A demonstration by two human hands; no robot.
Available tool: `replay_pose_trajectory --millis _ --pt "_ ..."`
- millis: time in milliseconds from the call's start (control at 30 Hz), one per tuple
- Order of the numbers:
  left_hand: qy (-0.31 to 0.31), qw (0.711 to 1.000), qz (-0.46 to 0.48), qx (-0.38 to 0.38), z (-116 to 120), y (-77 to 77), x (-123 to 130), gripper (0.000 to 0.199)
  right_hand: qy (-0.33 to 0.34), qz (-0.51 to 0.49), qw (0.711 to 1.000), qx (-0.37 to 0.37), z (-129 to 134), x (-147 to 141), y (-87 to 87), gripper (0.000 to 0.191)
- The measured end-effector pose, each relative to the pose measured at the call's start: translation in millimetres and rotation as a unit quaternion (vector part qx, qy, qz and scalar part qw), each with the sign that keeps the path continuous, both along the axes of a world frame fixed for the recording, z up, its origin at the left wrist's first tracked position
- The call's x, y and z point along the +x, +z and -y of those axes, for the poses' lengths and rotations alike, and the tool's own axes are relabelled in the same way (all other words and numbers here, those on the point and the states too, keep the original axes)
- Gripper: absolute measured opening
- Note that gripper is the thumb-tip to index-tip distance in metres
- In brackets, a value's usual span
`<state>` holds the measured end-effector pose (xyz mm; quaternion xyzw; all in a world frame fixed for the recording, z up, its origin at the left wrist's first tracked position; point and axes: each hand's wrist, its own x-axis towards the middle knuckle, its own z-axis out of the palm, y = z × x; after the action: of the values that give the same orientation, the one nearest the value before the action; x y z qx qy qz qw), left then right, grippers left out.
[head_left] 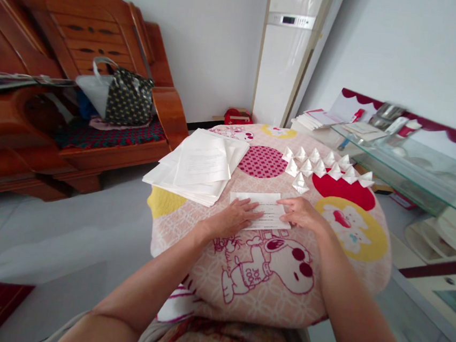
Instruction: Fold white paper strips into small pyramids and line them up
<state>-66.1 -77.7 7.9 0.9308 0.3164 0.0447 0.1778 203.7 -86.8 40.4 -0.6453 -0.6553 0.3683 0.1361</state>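
A folded sheet of printed white paper [270, 210] lies on the cloth-covered table [212, 255]. My left hand [239, 217] rests flat on its left part, fingers spread and pointing right. At the sheet's right edge is my right hand [300, 213], its index finger stretched out onto the paper and the other fingers partly curled. Behind and to the left sits a stack of loose white sheets [202, 163], some of them printed. Several small folded paper boats [320, 168] stand in rows at the back right of the table.
A glass-topped counter [417, 168] with papers, metal containers and a red cup stands at the right. On the left is a wooden sofa [128, 153] holding a dark patterned bag [130, 97]. A tall white air conditioner [281, 63] stands behind the table.
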Motion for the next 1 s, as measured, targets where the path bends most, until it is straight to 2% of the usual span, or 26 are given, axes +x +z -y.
replay_pose_trajectory --millis 233,367,500,633,733,800,900,1000 --pt "-0.017 0.999 -0.037 0.032 5 -1.1 2 0.051 0.000 0.004 1.000 -0.011 2 1 2.7 0.068" --pt "-0.031 0.996 -0.069 0.048 3 -3.0 4 0.051 -0.004 0.022 1.000 -0.019 -3 0 2.1 0.069" --pt "-0.042 0.994 -0.062 0.074 0 -7.9 3 0.050 -0.002 0.055 0.998 -0.016 -10 -4 5.0 0.067" --pt "-0.042 0.996 -0.042 0.072 -2 -13.0 3 0.050 -0.025 0.115 0.993 -0.004 -17 -15 10.5 0.053" --pt "-0.038 0.996 -0.041 0.072 -2 -13.9 3 0.050 -0.056 0.113 0.990 0.055 -15 -29 11.4 0.037" --pt "-0.035 0.996 -0.043 0.074 -1 -13.1 4 0.050 -0.051 0.084 0.990 0.098 -10 -39 8.8 0.019" --pt "-0.032 0.995 -0.049 0.075 0 -11.4 4 0.049 -0.015 0.028 0.998 0.062 0 -49 1.1 0.014" --pt "-0.031 0.995 -0.051 0.074 0 -11.0 4 0.050 -0.017 -0.010 1.000 0.013 8 -50 -6.0 0.015"
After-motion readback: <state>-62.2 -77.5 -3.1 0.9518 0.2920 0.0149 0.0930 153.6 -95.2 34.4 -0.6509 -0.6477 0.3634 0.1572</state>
